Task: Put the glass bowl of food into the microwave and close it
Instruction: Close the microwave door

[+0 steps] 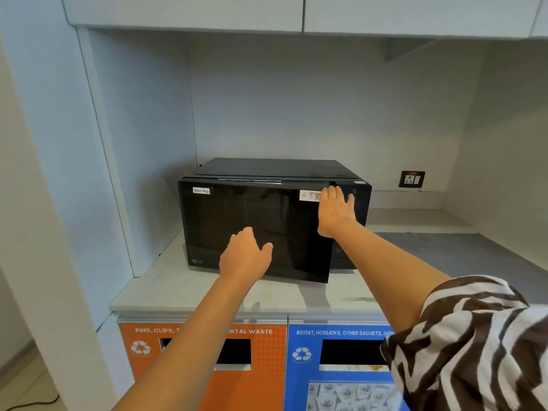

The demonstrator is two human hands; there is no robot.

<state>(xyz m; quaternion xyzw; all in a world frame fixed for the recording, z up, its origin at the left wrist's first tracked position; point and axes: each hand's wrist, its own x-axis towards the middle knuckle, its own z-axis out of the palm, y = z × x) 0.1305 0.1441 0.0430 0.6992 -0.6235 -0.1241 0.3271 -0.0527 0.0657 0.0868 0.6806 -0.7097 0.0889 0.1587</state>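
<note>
Pressing flat against the stiff, smooth microwave door (255,229), slightly ajar: right hand (336,212) open-palmed near its top free edge, left hand (244,256) open, gripping nothing.

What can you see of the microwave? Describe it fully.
The microwave is a black, glossy box on a pale counter in a wall niche. Its door stands slightly ajar at the right edge, bearing a "Non-Veg" label. The right hand presses flat on the door's upper right; the left hand hovers near it.
</note>
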